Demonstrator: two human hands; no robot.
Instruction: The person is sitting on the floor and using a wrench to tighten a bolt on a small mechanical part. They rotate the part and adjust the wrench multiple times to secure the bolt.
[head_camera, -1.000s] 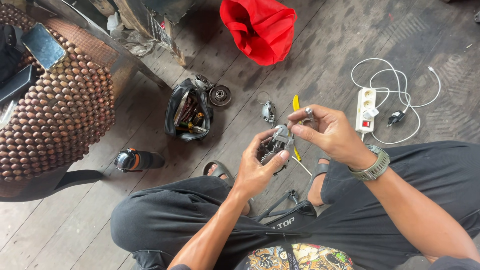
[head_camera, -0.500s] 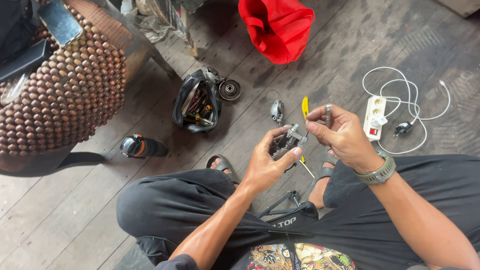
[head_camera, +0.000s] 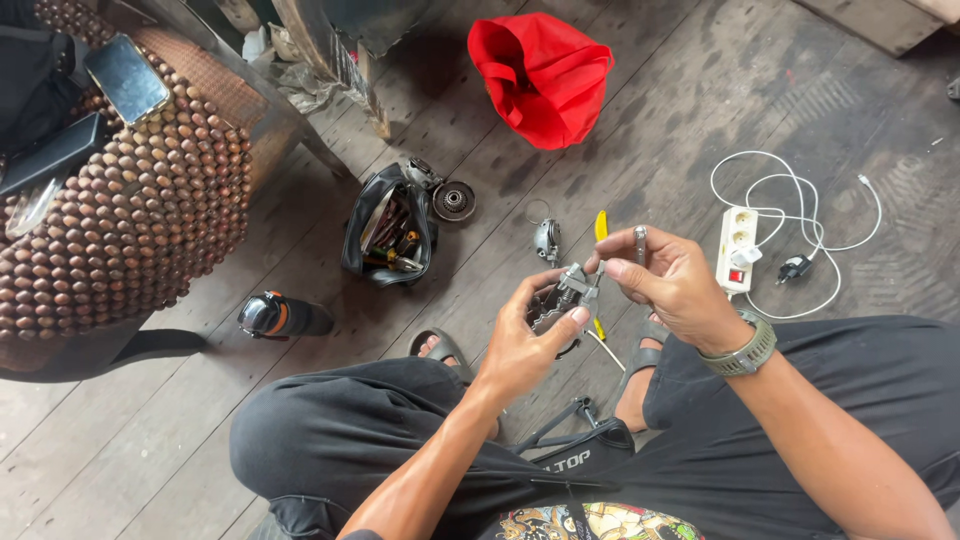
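Both hands are working together at the middle of my view, just above the crossed legs. I am cupping a small grey metal mechanism (head_camera: 562, 298) in my left hand (head_camera: 528, 340), fingers wrapped under it and thumb pressing its near edge, so that hand is clamped on the part and steadying it. My right hand (head_camera: 672, 285) is coming in from 3 o'clock, thumb and forefinger pinching a slim metal pin (head_camera: 640, 243) that is standing upright beside the mechanism; I judge the pinch is keeping it lined up with the part. A wristwatch (head_camera: 745, 352) is sitting on that wrist.

Everything else is lying on the wooden floor (head_camera: 640, 120) within arm's reach. At 10 o'clock from my hands, a black tool pouch (head_camera: 388, 228) is lying open, holding what look like several tools with metal shafts; I cannot tell each apart. Just beside it a round metal disc part (head_camera: 454, 200) is resting. A yellow-handled tool (head_camera: 600, 226) is lying just behind the hands, partly hidden. At 12 o'clock a red bag (head_camera: 542, 75) is slumping open, its contents hidden. At 3 o'clock a white power strip (head_camera: 738, 245) is lying with its white cable (head_camera: 800, 190) looping. At 9 o'clock a dark bottle (head_camera: 280, 316) is lying on its side.
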